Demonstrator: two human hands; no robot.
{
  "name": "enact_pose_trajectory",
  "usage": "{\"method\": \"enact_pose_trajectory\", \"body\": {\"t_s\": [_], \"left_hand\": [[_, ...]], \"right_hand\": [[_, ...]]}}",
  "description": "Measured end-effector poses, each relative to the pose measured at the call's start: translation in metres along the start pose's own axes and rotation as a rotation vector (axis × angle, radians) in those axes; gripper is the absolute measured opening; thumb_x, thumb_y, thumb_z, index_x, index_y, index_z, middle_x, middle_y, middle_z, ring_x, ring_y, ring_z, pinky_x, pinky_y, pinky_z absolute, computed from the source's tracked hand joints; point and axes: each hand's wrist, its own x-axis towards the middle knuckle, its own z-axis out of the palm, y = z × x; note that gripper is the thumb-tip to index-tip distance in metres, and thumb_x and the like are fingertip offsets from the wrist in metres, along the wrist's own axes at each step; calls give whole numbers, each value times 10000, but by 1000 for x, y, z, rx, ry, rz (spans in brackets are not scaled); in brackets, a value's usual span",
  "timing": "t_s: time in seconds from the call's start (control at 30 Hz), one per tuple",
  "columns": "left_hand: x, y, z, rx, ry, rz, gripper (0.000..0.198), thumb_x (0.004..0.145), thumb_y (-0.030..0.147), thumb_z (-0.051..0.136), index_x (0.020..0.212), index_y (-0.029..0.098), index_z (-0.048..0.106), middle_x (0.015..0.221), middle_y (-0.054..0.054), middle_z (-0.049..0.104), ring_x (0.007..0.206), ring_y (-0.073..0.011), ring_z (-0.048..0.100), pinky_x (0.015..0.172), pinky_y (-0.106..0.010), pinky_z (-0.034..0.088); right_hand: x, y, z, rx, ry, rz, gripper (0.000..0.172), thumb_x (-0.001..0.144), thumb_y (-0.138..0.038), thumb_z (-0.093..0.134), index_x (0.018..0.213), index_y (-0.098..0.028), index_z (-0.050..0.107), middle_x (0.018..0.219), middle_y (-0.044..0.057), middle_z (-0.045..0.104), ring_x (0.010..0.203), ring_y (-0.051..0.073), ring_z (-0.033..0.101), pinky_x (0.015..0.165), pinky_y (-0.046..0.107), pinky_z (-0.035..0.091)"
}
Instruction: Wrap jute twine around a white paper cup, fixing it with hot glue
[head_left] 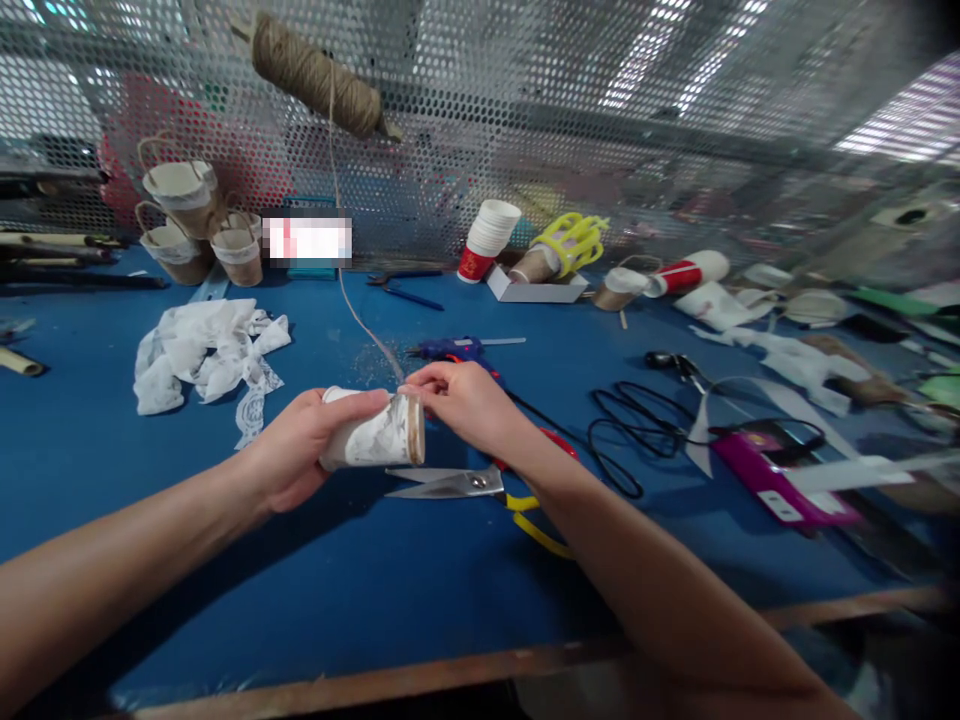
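Observation:
A white paper cup (367, 440) lies sideways in my left hand (300, 445), its base toward the right. Brown twine is wound around the base end. My right hand (457, 395) pinches the twine (364, 325) at the cup's upper edge near the base. From there the strand runs up to a twine spool (315, 75) hanging at the mesh. Just beneath the cup lie scissors (450, 484) with yellow and red handles, partly hidden by my right forearm. Behind my right hand is a blue glue gun (454, 348) with a glue stick in it.
White lace (210, 350) is heaped at the left. Twine-wrapped cups with handles (180, 220) stand at the back left. Pliers (405, 285), stacked cups (491, 240) and a small white box (536, 289) are at the back. A black cable (622, 430) and purple box (780, 475) lie right.

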Motion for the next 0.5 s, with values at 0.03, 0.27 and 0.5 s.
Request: {"method": "enact_pose_trajectory", "body": {"t_s": [0.03,0.27,0.5], "left_hand": [[1,0,0,-11,2,2,137,669,221,659,627,91,649,535,-14,618,450,-79,537,427,-159,391],[5,2,-2,-29,127,39,178,703,262,647,665,87,650,561,-12,628,463,-72,544,427,-155,359],[6,0,-2,-3,134,66,171,704,266,643,657,102,662,533,5,617,457,-65,525,441,-166,339]], "right_hand": [[0,1,-1,-44,48,19,275,739,-396,544,820,-137,594,656,45,614,596,150,536,564,287,397],[-22,-17,-21,210,65,-78,258,799,-401,477,739,-159,541,685,31,618,594,124,582,565,253,451],[-35,-35,-13,183,-14,-134,94,748,-226,541,753,-146,590,651,1,610,578,90,533,560,217,442]]}}
